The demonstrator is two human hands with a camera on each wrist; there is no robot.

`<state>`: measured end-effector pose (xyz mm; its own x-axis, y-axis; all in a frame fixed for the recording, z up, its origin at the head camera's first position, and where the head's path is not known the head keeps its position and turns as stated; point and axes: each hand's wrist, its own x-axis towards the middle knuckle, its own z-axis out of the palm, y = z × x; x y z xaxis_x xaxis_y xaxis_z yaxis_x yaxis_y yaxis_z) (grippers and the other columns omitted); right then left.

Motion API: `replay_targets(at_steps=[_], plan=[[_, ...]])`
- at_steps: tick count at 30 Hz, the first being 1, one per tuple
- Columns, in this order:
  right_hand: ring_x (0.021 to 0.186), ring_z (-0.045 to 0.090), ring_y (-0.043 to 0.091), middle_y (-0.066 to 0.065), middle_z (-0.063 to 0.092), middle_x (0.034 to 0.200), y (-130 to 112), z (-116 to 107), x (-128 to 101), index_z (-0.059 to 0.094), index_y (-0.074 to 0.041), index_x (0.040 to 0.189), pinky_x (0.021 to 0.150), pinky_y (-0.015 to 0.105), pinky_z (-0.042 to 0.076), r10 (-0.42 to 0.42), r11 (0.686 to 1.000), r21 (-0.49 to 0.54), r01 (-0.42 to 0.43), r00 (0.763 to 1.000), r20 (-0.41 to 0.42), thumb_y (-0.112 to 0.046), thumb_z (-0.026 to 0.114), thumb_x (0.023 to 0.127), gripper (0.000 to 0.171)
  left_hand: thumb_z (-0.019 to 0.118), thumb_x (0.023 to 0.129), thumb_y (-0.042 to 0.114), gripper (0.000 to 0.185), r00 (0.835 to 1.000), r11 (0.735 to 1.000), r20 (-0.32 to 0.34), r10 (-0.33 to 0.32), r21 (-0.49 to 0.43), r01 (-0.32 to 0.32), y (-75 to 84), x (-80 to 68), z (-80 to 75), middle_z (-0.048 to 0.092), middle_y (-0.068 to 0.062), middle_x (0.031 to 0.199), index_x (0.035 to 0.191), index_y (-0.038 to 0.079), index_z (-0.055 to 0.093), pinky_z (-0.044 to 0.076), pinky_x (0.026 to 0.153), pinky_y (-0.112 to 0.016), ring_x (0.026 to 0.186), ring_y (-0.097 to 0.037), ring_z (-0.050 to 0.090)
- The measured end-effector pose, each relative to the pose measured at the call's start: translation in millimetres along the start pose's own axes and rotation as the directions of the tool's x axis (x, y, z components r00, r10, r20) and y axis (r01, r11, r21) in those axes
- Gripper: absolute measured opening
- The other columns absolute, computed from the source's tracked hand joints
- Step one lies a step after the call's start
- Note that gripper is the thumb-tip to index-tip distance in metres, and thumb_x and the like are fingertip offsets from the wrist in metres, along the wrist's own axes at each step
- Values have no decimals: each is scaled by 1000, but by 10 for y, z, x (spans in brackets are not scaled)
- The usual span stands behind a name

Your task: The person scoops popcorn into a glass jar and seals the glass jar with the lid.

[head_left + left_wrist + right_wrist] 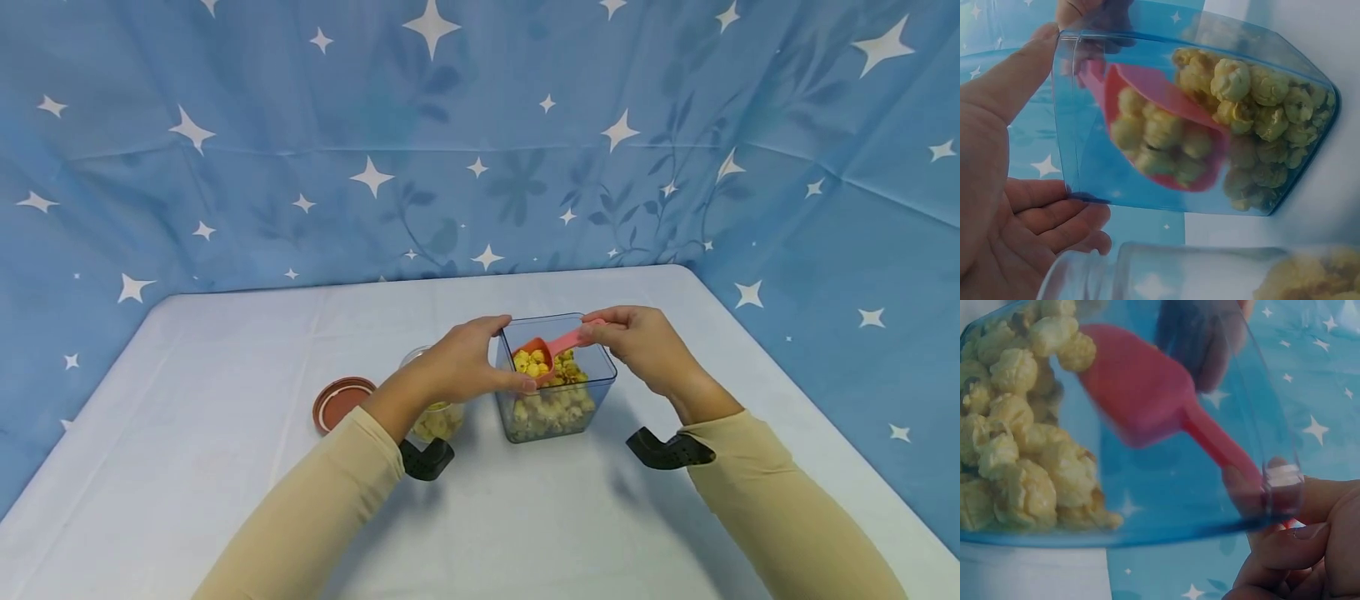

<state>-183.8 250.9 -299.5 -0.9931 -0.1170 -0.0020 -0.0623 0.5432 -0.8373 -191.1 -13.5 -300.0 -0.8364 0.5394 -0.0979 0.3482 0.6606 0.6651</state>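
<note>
A clear bluish plastic container [592, 382] stands on the table, its lower part filled with popcorn [551, 414]. My left hand [472, 362] grips its left side at the rim, with thumb and fingers spread to opposite edges. Between the thumb and fingers of my right hand [641, 340] is the handle of a pink-red scoop [1141, 394]. The scoop's bowl is inside the container, loaded with popcorn pieces [1160, 134], above the rest of the popcorn. Beside the container, partly hidden behind my left forearm, is a clear jar [1179, 265] with popcorn in it.
A round reddish-brown lid [341, 404] lies on the white table [225, 400], left of the jar. Blue curtain [450, 133] with white stars hangs behind the table and along its sides. A black wrist mount [667, 450] sits on each forearm.
</note>
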Motion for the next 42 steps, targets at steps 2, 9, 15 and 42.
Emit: replay_targets(at_steps=[2,9,15,42], plan=[[70,43,17,7,70,90,16,-27,-2,64,8,125,60,29,36,3,999,39,-2,1000,-8,-28,64,100,44,79,82,53,100,1000,1000,-2,-5,10,5,3,-2,1,40,-8,155,159,12,29,36,112,-47,141,-25,38],[67,41,14,-5,67,89,143,-93,-3,53,14,134,59,27,34,36,980,196,-31,999,-21,-26,59,103,50,80,81,53,100,1000,1000,-6,-14,19,14,6,-5,3,39,-8,156,158,12,30,36,112,-48,141,-25,38],[65,38,13,-7,66,87,226,-104,-18,51,13,134,58,25,33,54,949,314,-42,998,-29,-28,60,103,52,80,81,53,100,1000,1000,-7,-18,12,19,-2,1,2,39,-8,156,158,12,31,37,111,-48,141,-25,38],[63,45,12,-2,67,81,206,-229,-134,79,-17,96,57,21,39,-27,788,611,79,995,-95,-16,64,100,15,80,83,47,94,998,996,-25,50,-69,-52,-135,-45,-156,39,-5,157,158,16,33,38,110,-48,142,-27,38]])
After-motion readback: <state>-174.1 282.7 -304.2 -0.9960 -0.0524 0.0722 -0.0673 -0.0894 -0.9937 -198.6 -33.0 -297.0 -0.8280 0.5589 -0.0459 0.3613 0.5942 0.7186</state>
